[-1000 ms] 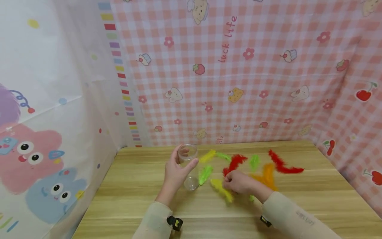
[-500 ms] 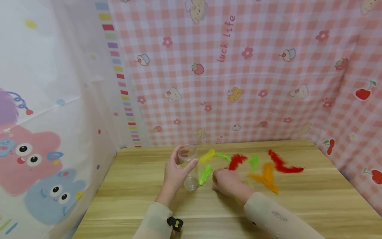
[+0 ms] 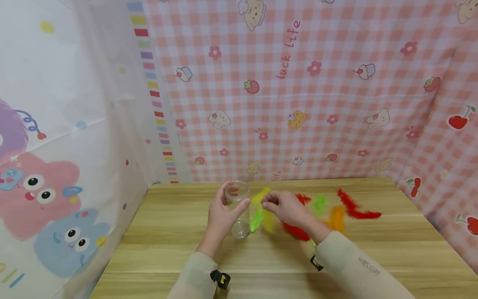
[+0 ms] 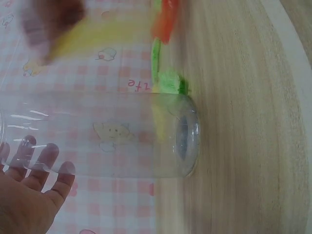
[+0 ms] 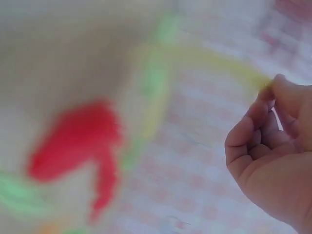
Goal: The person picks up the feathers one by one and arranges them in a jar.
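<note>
A clear plastic jar (image 3: 237, 209) stands upright on the wooden table, its mouth uncovered. My left hand (image 3: 223, 211) grips it around the upper part, and in the left wrist view the fingers show through its wall. To the right of the jar, my right hand (image 3: 285, 209) pinches one end of a yellow feather (image 5: 219, 63) between thumb and finger. That feather (image 3: 267, 220) hangs down from the fingertips, blurred, above the table. A green feather (image 3: 256, 220) and another yellow feather (image 3: 261, 195) lie beside the jar.
Red feathers (image 3: 296, 231), a light green feather (image 3: 320, 204) and an orange feather (image 3: 337, 218) lie right of the jar. A long red feather (image 3: 356, 207) is farther right. Checked pink cloth (image 3: 298, 95) rises behind the table; white printed cloth (image 3: 123, 124) hangs at the left.
My right hand went left and down to the yellow feather on the table, then rose with it. The left hand and jar stayed in place.
</note>
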Motion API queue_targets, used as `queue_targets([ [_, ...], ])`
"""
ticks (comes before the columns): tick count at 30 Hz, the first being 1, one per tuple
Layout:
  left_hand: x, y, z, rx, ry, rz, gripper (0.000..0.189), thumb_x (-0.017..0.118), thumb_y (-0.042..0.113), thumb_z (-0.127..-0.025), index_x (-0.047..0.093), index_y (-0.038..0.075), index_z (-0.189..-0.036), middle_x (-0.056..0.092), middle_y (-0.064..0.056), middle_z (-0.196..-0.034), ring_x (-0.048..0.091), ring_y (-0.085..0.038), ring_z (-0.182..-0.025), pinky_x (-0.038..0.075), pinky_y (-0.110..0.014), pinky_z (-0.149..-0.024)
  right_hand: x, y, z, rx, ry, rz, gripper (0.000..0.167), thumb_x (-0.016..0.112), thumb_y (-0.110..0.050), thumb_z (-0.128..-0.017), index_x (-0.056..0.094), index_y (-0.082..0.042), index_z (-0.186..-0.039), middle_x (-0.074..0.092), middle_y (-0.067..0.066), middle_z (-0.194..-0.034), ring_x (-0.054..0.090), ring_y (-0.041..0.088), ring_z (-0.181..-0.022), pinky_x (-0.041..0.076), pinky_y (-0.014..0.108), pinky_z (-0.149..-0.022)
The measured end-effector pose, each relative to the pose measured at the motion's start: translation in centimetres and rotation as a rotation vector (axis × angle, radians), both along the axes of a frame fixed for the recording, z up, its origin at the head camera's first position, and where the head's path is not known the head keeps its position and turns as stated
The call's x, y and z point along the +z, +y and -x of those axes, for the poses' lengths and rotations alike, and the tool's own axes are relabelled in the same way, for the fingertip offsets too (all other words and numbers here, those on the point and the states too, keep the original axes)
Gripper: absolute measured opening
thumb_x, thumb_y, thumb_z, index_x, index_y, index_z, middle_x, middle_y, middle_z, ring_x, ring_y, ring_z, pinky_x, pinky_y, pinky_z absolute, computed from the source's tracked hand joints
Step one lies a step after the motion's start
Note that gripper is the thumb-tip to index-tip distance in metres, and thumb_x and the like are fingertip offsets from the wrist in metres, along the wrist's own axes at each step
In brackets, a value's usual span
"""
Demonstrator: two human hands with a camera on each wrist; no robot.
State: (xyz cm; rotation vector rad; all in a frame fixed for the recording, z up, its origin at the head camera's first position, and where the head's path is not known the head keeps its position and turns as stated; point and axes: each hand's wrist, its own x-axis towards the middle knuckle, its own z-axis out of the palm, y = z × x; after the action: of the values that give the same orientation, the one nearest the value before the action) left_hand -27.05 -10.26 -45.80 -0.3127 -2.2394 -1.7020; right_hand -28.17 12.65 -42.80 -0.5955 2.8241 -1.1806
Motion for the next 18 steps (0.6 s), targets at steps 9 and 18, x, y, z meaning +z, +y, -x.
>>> queue_targets([
  [9, -0.2, 0.1, 0.1, 0.001, -0.013, -0.001, 0.074, 0.089, 0.036, -0.089, 0.052, 0.024, -0.152, 0.072, 0.004, -0.138, 0.066, -0.023, -0.129, 0.05, -0.051, -0.11, 9.3, 1.8, -0.4, -0.111, -0.061, 0.571, 0.042, 0.069, -0.04, -0.105, 0.073, -0.004, -0.127, 0.072, -0.001, -0.12, 0.062, 0.024, -0.122, 0.049, 0.043, -0.11],
  [18, -0.2, 0.0, 0.3, 0.002, 0.001, 0.001, 0.072, 0.088, 0.034, -0.09, 0.053, 0.022, -0.151, 0.072, 0.005, -0.137, 0.065, -0.024, -0.129, 0.05, -0.047, -0.108, 10.9, -0.9, -1.0, -0.034, 0.021, 0.559, 0.03, 0.072, -0.034, -0.104, 0.079, -0.009, -0.118, 0.076, 0.002, -0.12, 0.069, 0.021, -0.116, 0.057, 0.041, -0.098],
])
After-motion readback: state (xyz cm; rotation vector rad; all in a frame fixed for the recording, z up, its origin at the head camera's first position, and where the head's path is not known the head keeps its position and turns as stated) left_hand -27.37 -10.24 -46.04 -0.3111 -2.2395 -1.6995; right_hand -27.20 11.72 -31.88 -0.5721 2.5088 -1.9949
